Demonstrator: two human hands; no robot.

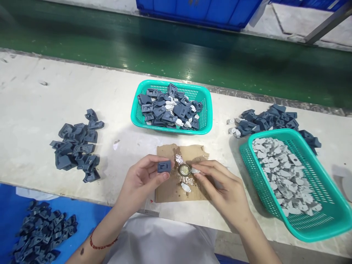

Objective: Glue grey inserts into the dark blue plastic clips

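Note:
Between the thumb and fingers of my left hand [145, 175] is a dark grey-blue plastic part [164, 166] with a recessed face turned up. My right hand [221, 183] pinches a small white plastic piece [195, 171] at the edge of a small round cap of shiny liquid [184, 169]. The cap stands on a piece of brown cardboard [167, 193], wet and glossy around it. Another white piece [186, 187] lies on the cardboard just below the cap. My fingers partly cover the piece in my right hand.
A green basket [134, 116] of dark parts and some white pieces stands behind the cardboard. At the right is a green basket [305, 234] of white pieces, with a dark pile [275, 118] behind it. More dark parts [75, 146] lie left. A green conveyor belt [110, 44] runs behind.

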